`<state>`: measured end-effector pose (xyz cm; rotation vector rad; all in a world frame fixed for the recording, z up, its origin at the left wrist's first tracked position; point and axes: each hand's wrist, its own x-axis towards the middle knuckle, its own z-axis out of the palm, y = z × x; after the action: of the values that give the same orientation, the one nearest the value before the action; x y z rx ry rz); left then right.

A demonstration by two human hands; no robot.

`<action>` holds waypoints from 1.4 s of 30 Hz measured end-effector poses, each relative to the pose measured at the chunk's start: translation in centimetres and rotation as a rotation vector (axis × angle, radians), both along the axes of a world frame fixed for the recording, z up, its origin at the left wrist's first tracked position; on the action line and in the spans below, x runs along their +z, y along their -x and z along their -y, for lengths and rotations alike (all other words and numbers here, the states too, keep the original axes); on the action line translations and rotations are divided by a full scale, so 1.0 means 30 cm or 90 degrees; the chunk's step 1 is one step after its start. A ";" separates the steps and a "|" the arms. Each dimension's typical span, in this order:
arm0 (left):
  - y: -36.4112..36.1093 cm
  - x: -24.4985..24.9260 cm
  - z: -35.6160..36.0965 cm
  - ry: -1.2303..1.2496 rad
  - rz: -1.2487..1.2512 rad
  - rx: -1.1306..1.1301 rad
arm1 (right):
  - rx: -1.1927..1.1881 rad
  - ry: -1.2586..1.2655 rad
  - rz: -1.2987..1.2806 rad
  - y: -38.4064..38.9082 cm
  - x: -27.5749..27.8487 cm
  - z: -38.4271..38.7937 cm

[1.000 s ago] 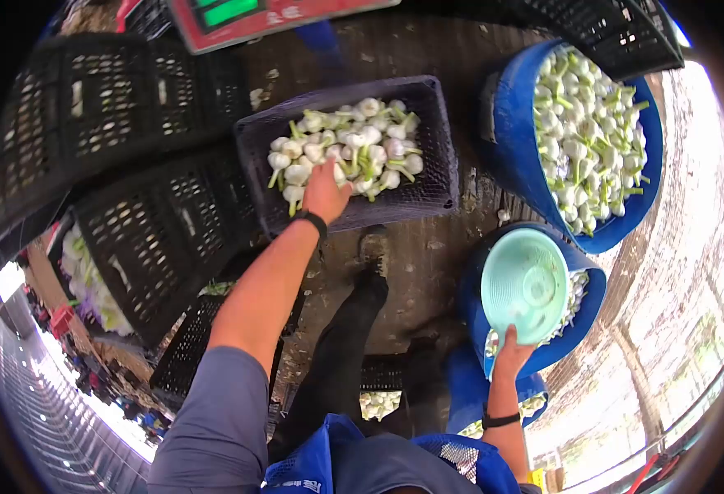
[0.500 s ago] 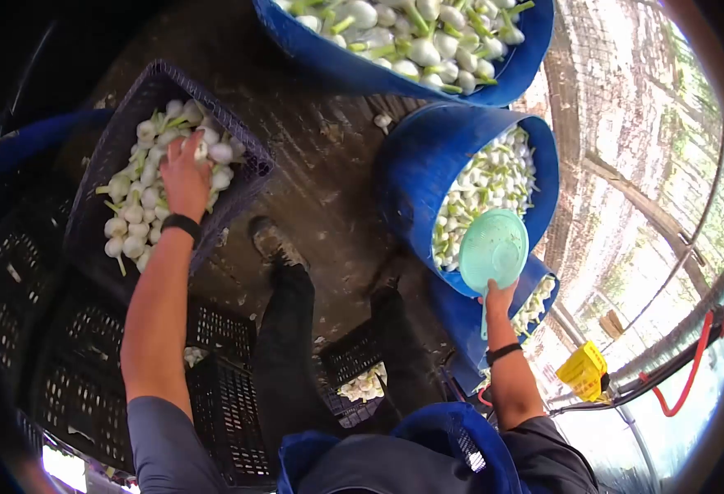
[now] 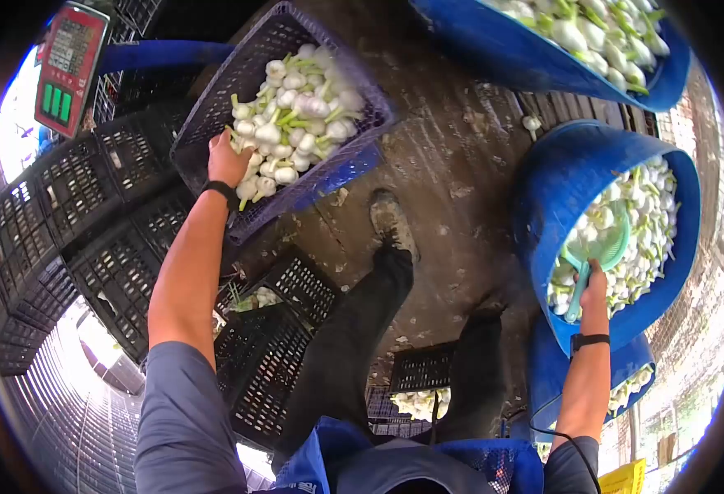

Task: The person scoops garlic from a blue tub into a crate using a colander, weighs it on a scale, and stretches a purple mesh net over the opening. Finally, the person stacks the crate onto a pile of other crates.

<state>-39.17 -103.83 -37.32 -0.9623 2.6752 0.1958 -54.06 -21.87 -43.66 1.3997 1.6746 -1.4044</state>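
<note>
My right hand (image 3: pixel 594 290) is closed around the handle of a light green plastic strainer (image 3: pixel 617 243). The strainer's bowl is inside a tilted blue barrel (image 3: pixel 543 177), among white garlic bulbs (image 3: pixel 650 193) with green stems. My left hand (image 3: pixel 228 160) reaches into a purple plastic crate (image 3: pixel 205 136), at the near-left side of a heap of garlic bulbs (image 3: pixel 296 115). Its thumb and fingers are apart beside the bulbs, and I see nothing held in them.
A red scale display (image 3: pixel 70 70) stands at upper left. Black crates (image 3: pixel 74 185) are stacked on the left, with more by my legs. Another blue barrel (image 3: pixel 494 49) of bulbs is at the top right. One bulb (image 3: pixel 532 123) lies on the floor between barrels.
The view has swung left, bringing the scale display into sight. My left hand has moved from atop the bulbs to the heap's near-left side. The strainer has gone down into the barrel's bulbs.
</note>
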 end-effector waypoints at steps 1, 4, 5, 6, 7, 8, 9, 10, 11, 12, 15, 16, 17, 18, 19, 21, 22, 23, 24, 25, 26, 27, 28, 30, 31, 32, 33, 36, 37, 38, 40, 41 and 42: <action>-0.003 0.040 -0.035 -0.015 -0.002 -0.018 | -0.017 0.055 0.013 -0.038 -0.042 -0.121; -0.058 0.062 -0.067 -0.117 -0.028 -0.080 | -0.021 0.073 -0.031 -0.129 0.063 -0.247; -0.040 0.133 -0.175 -0.132 -0.057 -0.041 | -0.024 0.053 -0.026 -0.160 0.082 -0.306; -0.033 0.188 -0.272 -0.232 -0.106 0.067 | -0.054 0.037 -0.042 -0.175 0.150 -0.313; -0.032 0.235 -0.347 -0.236 -0.108 0.045 | -0.080 0.030 -0.059 -0.188 0.225 -0.306; -0.059 0.249 -0.426 -0.298 -0.128 0.074 | -0.075 0.032 -0.073 -0.203 0.297 -0.323; -0.053 0.309 -0.501 -0.350 -0.145 0.104 | -0.068 0.045 -0.083 -0.215 0.362 -0.334; -0.056 0.371 -0.567 -0.365 -0.090 0.095 | -0.084 0.006 -0.058 -0.215 0.433 -0.333; -0.029 0.489 -0.686 -0.365 -0.034 0.095 | -0.092 0.039 -0.083 -0.245 0.449 -0.400; -0.063 0.549 -0.752 -0.357 -0.086 0.070 | -0.094 0.030 -0.077 -0.257 0.480 -0.441; -0.246 0.628 -0.866 -0.450 -0.150 0.168 | -0.051 0.076 -0.094 -0.259 0.619 -0.541; -0.317 0.646 -0.904 -0.490 -0.169 0.219 | -0.059 0.029 -0.113 -0.238 0.711 -0.486; -0.383 0.664 -0.934 -0.540 -0.192 0.266 | 0.002 0.037 -0.152 -0.227 0.768 -0.481; -0.449 0.679 -0.954 -0.554 -0.194 0.288 | 0.025 0.013 -0.210 -0.209 0.843 -0.425; -0.503 0.696 -0.980 -0.573 -0.194 0.308 | 0.043 0.026 -0.230 -0.177 0.904 -0.363; -0.586 0.755 -1.015 -0.607 -0.180 0.389 | 0.062 0.010 -0.241 -0.119 1.022 -0.200; -0.619 0.790 -1.022 -0.598 -0.169 0.409 | 0.102 0.036 -0.262 -0.096 1.075 -0.105; -0.657 0.813 -1.026 -0.604 -0.182 0.417 | 0.143 0.060 -0.283 -0.070 1.122 -0.001; -0.698 0.820 -1.021 -0.608 -0.186 0.437 | 0.155 0.073 -0.279 -0.044 1.158 0.110; -0.734 0.825 -1.011 -0.612 -0.190 0.456 | 0.184 0.101 -0.273 -0.024 1.177 0.211; -0.767 0.832 -1.001 -0.613 -0.183 0.466 | 0.218 0.093 -0.295 -0.012 1.195 0.327; -0.792 0.840 -0.988 -0.614 -0.176 0.477 | 0.247 0.122 -0.297 0.002 1.188 0.429; -0.801 0.871 -0.973 -0.622 -0.163 0.509 | 0.262 0.133 -0.294 0.012 1.226 0.587; -0.855 0.888 -0.953 -0.633 -0.168 0.533 | 0.324 0.175 -0.301 0.026 1.256 0.860; -0.874 0.888 -0.933 -0.643 -0.165 0.550 | 0.371 0.263 -0.289 0.039 1.266 0.992; -0.885 0.898 -0.911 -0.636 -0.146 0.559 | 0.397 0.295 -0.268 0.050 1.297 1.150; -0.901 0.911 -0.899 -0.631 -0.124 0.569 | 0.457 0.291 -0.221 0.073 1.250 1.256; -0.971 0.934 -0.871 -0.551 -0.045 0.418 | 0.781 -0.078 -0.295 0.097 1.036 1.513; -0.972 0.952 -0.838 -0.487 0.032 0.270 | 0.848 -0.245 -0.362 0.105 0.929 1.535; -0.970 0.961 -0.810 -0.487 0.024 0.269 | 0.849 -0.249 -0.370 0.121 0.965 1.583; -0.997 0.984 -0.832 -0.451 0.301 0.124 | 0.775 -0.229 -0.263 0.116 1.079 1.609; -1.028 0.985 -0.861 -0.460 0.297 0.124 | 0.780 -0.237 -0.262 0.107 1.078 1.572; -1.067 0.973 -0.888 -0.483 0.330 0.044 | 0.812 -0.233 -0.252 0.101 1.043 1.501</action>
<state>-7.16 -77.18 -8.12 -0.7167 1.8507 0.7857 -57.08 -66.90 -12.37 -0.0402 2.4285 -0.6133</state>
